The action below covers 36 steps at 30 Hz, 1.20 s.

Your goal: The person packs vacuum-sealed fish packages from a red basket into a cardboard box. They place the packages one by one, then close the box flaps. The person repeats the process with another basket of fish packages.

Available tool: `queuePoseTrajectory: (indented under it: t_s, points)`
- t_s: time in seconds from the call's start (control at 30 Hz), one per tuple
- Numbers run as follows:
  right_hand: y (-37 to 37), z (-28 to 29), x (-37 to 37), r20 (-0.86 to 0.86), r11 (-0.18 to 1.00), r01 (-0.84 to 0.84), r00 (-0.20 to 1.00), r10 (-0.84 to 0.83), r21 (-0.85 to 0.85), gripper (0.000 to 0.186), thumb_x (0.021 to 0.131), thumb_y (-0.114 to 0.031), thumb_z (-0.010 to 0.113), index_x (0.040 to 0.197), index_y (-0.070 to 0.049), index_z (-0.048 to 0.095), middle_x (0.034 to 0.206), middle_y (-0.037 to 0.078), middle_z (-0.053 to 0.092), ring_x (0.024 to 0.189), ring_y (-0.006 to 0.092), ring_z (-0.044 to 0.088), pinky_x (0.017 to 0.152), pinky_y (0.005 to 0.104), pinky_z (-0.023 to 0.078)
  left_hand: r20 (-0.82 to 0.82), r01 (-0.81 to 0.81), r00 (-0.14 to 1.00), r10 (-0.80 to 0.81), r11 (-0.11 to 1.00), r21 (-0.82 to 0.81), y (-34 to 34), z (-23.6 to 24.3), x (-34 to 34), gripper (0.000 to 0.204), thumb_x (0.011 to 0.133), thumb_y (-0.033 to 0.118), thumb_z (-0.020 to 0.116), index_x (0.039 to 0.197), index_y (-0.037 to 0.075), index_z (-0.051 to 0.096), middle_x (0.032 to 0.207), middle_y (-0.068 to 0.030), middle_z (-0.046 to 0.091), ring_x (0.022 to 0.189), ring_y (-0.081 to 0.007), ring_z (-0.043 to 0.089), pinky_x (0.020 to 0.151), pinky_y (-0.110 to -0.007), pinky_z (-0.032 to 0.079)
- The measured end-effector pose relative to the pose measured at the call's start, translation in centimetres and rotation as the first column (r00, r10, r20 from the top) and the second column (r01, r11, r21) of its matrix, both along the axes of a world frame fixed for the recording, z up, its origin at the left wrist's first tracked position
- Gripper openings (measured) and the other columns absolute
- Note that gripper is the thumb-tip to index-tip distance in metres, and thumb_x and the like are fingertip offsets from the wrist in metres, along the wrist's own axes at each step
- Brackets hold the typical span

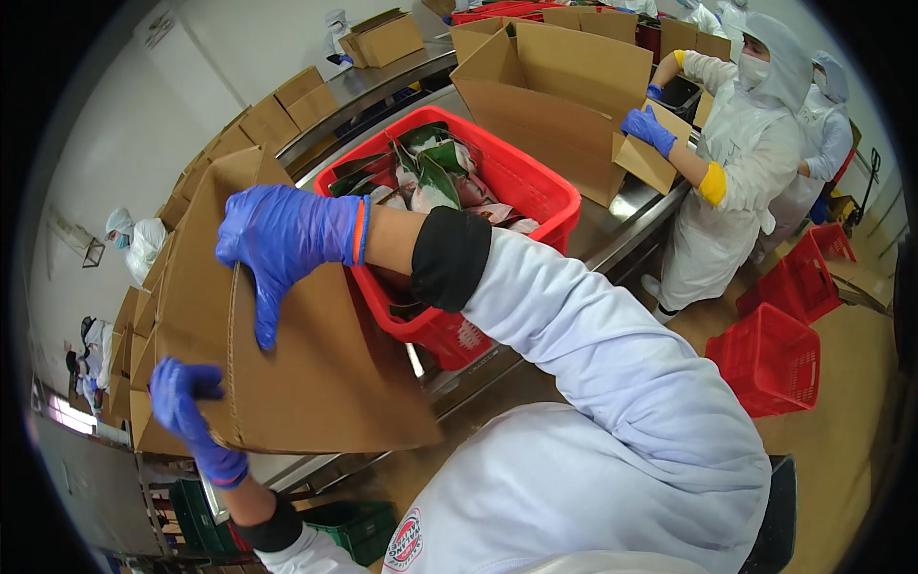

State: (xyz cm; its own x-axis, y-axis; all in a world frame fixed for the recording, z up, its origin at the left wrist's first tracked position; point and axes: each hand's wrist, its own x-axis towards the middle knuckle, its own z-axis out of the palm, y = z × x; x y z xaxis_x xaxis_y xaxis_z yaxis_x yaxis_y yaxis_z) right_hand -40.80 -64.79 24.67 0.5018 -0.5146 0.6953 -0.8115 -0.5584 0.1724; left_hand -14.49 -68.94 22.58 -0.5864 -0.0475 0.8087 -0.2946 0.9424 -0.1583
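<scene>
A brown cardboard box (pixel 316 383) stands tilted in front of me at the left. My right hand (pixel 282 234), in a blue glove, reaches across and closes over its upper edge, thumb pressed on the near panel. Lower down, my left hand (pixel 191 416), also blue-gloved, grips the box's near left edge; part of its fingers are behind the cardboard. Just right of the box is a red plastic crate (pixel 545 196), holding several flat packs (pixel 440 172) with green and pinkish-white surfaces. My right forearm passes in front of the crate.
A metal worktable (pixel 626 206) carries the crate and a large open cardboard box (pixel 545 105). Across it, a co-worker in white (pixel 741 163) handles a carton. Red crates (pixel 765 364) stand on the floor at right, a green crate (pixel 354 526) below. More cartons (pixel 268 124) line the left.
</scene>
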Motion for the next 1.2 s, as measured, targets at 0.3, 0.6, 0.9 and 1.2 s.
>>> queuePoseTrajectory:
  t_s: [0.3,0.6,0.9,1.2]
  points:
    - [-2.1,0.6,-16.2,0.441,0.745,0.657,0.637,-0.632,0.118,0.072,0.074,-0.057,0.067,0.122,-0.005,0.053,0.106,0.02,0.064,0.098,0.0343,0.062,0.085,0.0422,0.048,-0.02,-0.111,0.992,0.126,0.932,0.344,2.3,0.5,2.6,0.039,0.094,0.02,0.041,0.06,0.001,0.045,0.058,-0.0086,0.042,0.058,-0.0228,0.042,0.061,-0.035,0.032]
    - [2.0,-1.2,-35.6,0.619,0.257,0.84,-0.114,-0.777,0.478,0.105,0.076,-0.068,0.058,0.148,-0.002,0.02,0.148,0.027,0.027,0.14,0.0323,0.029,0.111,0.0438,0.029,-0.097,-0.047,0.993,0.069,0.976,0.211,2.8,0.8,0.8,0.036,0.093,0.02,0.04,0.069,0.0,0.057,0.065,-0.0094,0.055,0.061,-0.0217,0.046,0.063,-0.035,0.036]
    - [-9.1,4.8,-12.7,0.917,0.265,-0.89,0.305,-0.256,0.37,0.067,0.093,-0.052,0.048,0.112,0.012,0.06,0.102,0.024,0.067,0.094,0.0349,0.066,0.093,0.0396,0.049,-0.035,-0.115,0.991,0.13,0.953,0.279,3.5,0.6,-0.4,0.025,0.086,0.015,0.047,0.087,-0.003,0.064,0.074,-0.0107,0.059,0.066,-0.0215,0.052,0.073,-0.036,0.041]
    - [-3.6,0.3,2.1,0.107,0.975,-0.061,0.991,0.085,-0.214,0.025,0.089,-0.029,0.053,0.106,-0.012,0.061,0.058,0.01,0.058,0.057,0.0275,0.061,0.05,0.0387,0.047,-0.032,-0.241,0.97,0.24,0.97,-0.036,1.2,0.0,-0.7,0.023,0.09,0.016,0.05,0.08,-0.003,0.057,0.071,-0.0135,0.056,0.063,-0.0267,0.053,0.059,-0.037,0.041]
